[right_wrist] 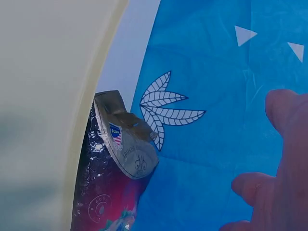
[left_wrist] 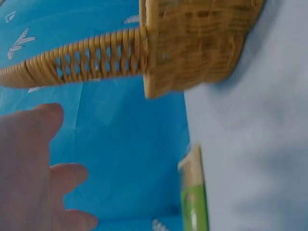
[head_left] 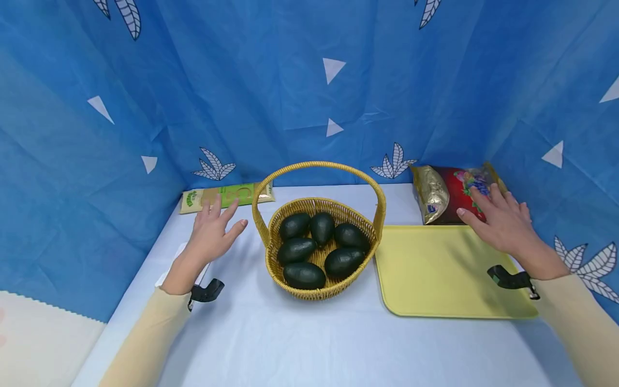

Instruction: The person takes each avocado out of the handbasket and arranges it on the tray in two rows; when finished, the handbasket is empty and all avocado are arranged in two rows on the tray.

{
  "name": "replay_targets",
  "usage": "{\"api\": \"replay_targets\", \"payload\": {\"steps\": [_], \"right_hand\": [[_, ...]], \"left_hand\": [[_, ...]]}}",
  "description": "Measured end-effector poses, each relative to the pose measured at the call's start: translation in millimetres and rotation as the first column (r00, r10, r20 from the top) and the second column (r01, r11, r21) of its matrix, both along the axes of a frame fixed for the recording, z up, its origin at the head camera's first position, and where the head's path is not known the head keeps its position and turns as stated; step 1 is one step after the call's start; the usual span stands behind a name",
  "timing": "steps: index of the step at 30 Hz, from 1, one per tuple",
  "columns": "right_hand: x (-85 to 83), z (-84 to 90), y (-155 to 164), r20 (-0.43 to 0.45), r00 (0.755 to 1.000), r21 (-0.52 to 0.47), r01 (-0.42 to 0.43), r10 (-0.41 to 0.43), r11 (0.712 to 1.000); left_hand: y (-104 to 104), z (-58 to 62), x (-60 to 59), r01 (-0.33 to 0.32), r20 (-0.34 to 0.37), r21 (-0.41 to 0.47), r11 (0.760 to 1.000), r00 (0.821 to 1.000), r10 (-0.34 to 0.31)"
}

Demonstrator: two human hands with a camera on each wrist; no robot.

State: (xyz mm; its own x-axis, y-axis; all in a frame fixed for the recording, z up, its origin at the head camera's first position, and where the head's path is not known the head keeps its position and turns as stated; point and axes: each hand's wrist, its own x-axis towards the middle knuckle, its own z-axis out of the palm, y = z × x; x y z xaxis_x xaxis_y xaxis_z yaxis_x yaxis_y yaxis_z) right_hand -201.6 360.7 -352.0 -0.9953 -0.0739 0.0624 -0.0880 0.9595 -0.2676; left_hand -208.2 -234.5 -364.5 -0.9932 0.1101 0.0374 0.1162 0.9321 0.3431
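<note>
The left hand (head_left: 211, 232) hangs just above the pale blue surface (head_left: 271, 333), to the left of the basket (head_left: 321, 287). Its fingers (head_left: 236, 227) are straight and spread apart, and they hold nothing. In the left wrist view only part of the hand shows, big and blurry, and the basket is cut off at the top edge.

The right hand (head_left: 503, 223) lies flat with its fingers apart. The fingertips rest on the snack bag (head_left: 447, 198). Part of the bag is hidden behind the hand. In the right wrist view the bag is cut off at the bottom, and its small print is too tiny to read.

The basket is woven from yellow-brown strips, round, with one tall curved handle. Six dark green avocados (head_left: 304, 274) lie inside it, smooth and egg-shaped. The ones in front cover parts of the ones behind.

The snack bag is shiny, gold at one end and dark red in the middle, with fruit pictures on it. It sits at the back edge of the yellow tray (head_left: 435, 279), which is flat and smooth with rounded corners.

A flat green and tan packet (head_left: 227, 196) lies behind the left hand, by the blue cloth wall (head_left: 309, 91). The cloth is wrinkled, with white leaves and triangles
</note>
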Motion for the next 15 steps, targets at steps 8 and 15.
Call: {"api": "replay_targets", "payload": {"steps": [8, 15], "right_hand": [[0.2, -4.7, 3, -0.039, 0.999, -0.004, -0.016, 0.015, 1.0], [0.8, -8.3, 3, -0.035, 0.999, -0.009, -0.012, 0.012, 1.0]], "left_hand": [[16, -30.7, 7.5, 0.097, -0.021, 0.234, 0.967, 0.995, -0.095], [32, -58.2, 15.2, 0.176, -0.103, 0.433, 0.884, 0.984, -0.146]]}}
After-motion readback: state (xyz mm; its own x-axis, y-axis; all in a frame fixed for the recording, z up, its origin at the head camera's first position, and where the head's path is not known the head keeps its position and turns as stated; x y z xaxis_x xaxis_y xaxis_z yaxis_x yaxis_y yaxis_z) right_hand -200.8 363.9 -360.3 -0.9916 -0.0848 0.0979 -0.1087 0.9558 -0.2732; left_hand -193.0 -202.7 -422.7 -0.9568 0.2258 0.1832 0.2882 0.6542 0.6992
